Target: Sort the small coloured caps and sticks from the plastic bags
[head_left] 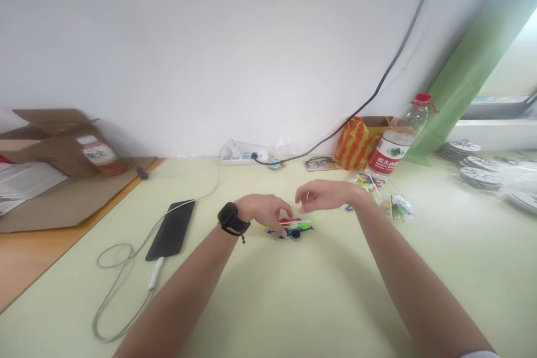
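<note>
Multicoloured thin plastic pieces (300,226) lie right of the flat black phone (171,232), best steadied lightly; left hand (267,208) bends over them, pinch unclear; right hand's (324,196) fingers curl loosely, apart.

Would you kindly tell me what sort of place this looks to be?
Probably an informal indoor workspace: the table against the wall holds small colourful pieces, a power strip and stacks of white discs.
</note>
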Motion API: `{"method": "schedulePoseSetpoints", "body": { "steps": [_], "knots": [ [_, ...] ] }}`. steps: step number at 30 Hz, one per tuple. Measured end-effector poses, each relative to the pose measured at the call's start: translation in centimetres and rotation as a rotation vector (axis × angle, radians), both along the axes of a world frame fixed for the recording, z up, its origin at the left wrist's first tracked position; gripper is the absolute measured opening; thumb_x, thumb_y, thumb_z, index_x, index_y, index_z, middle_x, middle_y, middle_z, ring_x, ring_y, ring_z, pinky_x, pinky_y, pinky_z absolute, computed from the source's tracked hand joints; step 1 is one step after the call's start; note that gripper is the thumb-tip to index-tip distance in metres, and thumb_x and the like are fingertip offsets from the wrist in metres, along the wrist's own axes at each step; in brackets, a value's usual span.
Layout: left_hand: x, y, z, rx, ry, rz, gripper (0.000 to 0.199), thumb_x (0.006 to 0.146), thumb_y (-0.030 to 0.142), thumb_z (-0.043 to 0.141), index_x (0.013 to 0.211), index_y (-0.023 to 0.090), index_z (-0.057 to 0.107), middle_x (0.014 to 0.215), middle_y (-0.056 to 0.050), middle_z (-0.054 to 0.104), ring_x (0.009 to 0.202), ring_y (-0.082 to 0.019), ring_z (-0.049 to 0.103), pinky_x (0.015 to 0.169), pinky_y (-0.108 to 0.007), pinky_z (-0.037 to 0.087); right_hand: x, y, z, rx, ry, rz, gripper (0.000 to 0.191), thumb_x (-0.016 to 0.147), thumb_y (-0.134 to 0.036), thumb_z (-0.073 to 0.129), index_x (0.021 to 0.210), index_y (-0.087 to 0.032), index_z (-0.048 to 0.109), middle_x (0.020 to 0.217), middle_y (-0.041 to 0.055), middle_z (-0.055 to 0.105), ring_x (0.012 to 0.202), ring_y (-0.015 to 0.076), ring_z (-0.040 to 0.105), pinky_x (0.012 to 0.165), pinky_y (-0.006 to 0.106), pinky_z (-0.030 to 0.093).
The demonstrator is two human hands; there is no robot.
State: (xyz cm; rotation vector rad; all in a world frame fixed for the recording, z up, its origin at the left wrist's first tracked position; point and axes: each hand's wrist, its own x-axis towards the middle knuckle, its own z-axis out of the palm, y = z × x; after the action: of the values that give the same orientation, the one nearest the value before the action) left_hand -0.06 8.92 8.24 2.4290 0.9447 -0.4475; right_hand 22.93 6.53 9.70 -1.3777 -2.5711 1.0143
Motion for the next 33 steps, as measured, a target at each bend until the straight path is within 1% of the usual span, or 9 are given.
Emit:
{"method": "schedulePoseSetpoints", "body": {
  "steps": [4,6,10,15,18,21,26,30,33],
  "knots": [
    [-0.9,0.6,0.3,0.034,-0.03,0.064,0.062,0.077,0.064,0.067,0.129,0.03,0.067,0.111,-0.006,0.074,0.099,-0.026,0.068,0.076,-0.03,0.048,0.5,3.7,1.2,0.329,0.169,-0.134,0.036,0.101,-0.048,0.045,0.115,-0.022,0.066,0.115,0.0066,0.072,0.101,0.0208,0.065,0.083,0.03,0.05],
    [-1.5,0.8,0.4,0.057,-0.039,0.083,0.06,0.081,0.066,0.063,0.128,0.029,0.067,0.114,-0.006,0.074,0.101,-0.026,0.068,0.077,-0.03,0.048,0.3,7.1,1.2,0.486,-0.041,-0.277,0.037,0.105,-0.037,0.034,0.112,-0.02,0.066,0.113,0.009,0.071,0.1,0.0216,0.064,0.085,0.032,0.049],
    [-2.6,1.4,0.6,0.069,-0.031,0.104,0.053,0.083,0.066,0.061,0.119,0.028,0.07,0.115,-0.006,0.073,0.101,-0.025,0.067,0.076,-0.03,0.047,-0.4,14.3,0.1,0.542,-0.178,-0.355,0.024,0.095,-0.025,0.052,0.105,-0.015,0.071,0.123,0.0195,0.065,0.119,0.0339,0.055,0.1,0.043,0.043],
    [-3.7,2.0,0.7,0.066,-0.033,0.153,0.052,0.085,0.064,0.06,0.121,0.028,0.069,0.117,-0.006,0.073,0.105,-0.025,0.067,0.08,-0.031,0.047,-0.6,19.5,-1.4,0.534,-0.259,-0.351,0.024,0.089,-0.031,0.061,0.104,-0.023,0.077,0.115,0.013,0.069,0.126,0.0358,0.053,0.111,0.049,0.035],
    [-4.2,2.3,0.8,0.067,-0.029,0.175,0.052,0.086,0.063,0.06,0.122,0.028,0.068,0.12,-0.007,0.072,0.108,-0.026,0.066,0.081,-0.032,0.047,-0.3,20.8,-2.3,0.522,-0.285,-0.361,0.027,0.087,-0.033,0.063,0.108,-0.025,0.077,0.111,0.0111,0.072,0.122,0.0348,0.058,0.111,0.048,0.036],
    [-4.6,2.5,1.1,0.072,-0.032,0.185,0.052,0.086,0.063,0.059,0.124,0.028,0.067,0.12,-0.007,0.071,0.107,-0.026,0.066,0.08,-0.031,0.048,0.2,21.3,-2.6,0.531,-0.296,-0.388,0.033,0.09,-0.034,0.06,0.116,-0.021,0.074,0.121,0.0129,0.069,0.124,0.0326,0.057,0.11,0.042,0.038],
    [-5.2,2.5,1.9,0.096,-0.092,0.197,0.052,0.086,0.061,0.06,0.123,0.025,0.068,0.117,-0.008,0.072,0.103,-0.025,0.068,0.078,-0.029,0.048,0.5,21.2,-2.0,0.55,-0.303,-0.401,0.035,0.093,-0.034,0.056,0.119,-0.018,0.072,0.138,0.0139,0.06,0.133,0.0302,0.048,0.108,0.037,0.041],
    [-5.5,2.2,2.0,0.087,-0.051,0.222,0.053,0.086,0.061,0.06,0.124,0.026,0.068,0.12,-0.008,0.071,0.106,-0.026,0.066,0.079,-0.031,0.047,0.3,21.0,-1.6,0.499,-0.342,-0.409,0.021,0.082,-0.033,0.07,0.094,-0.019,0.079,0.12,0.0172,0.067,0.122,0.0372,0.054,0.102,0.046,0.046],
    [-5.7,2.2,1.9,0.078,-0.05,0.242,0.053,0.084,0.061,0.062,0.123,0.027,0.069,0.12,-0.008,0.071,0.108,-0.027,0.066,0.08,-0.031,0.047,0.2,20.8,-1.7,0.493,-0.333,-0.402,0.021,0.076,-0.034,0.075,0.091,-0.02,0.079,0.104,0.0161,0.071,0.113,0.037,0.059,0.097,0.049,0.049]
  ]
}}
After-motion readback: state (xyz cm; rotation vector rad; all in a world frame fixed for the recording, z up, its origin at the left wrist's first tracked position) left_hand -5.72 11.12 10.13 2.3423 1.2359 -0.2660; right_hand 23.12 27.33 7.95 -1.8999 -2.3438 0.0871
